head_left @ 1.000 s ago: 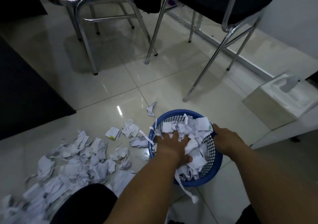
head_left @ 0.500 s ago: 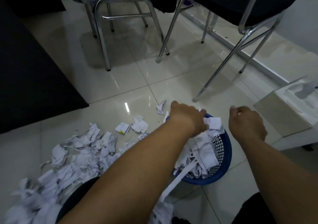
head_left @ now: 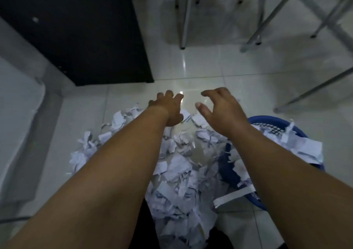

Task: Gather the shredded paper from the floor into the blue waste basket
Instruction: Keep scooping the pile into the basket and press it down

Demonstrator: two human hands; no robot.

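Both arms are stretched out over the far edge of the heap of white shredded paper [head_left: 177, 164] on the glossy pale tiled floor [head_left: 219, 65], the left hand [head_left: 168, 108] and the right hand [head_left: 219, 111] empty with fingers spread and curled, apparently so that the far scraps can be raked back toward the body. The round blue plastic waste basket [head_left: 271, 121] is kept just to the right of the heap, within easy reach, and is seen already heaped with paper, strips hanging over its near rim. The paper appears as crumpled, torn white pieces, some with faint print, spread from the hands back to the near edge
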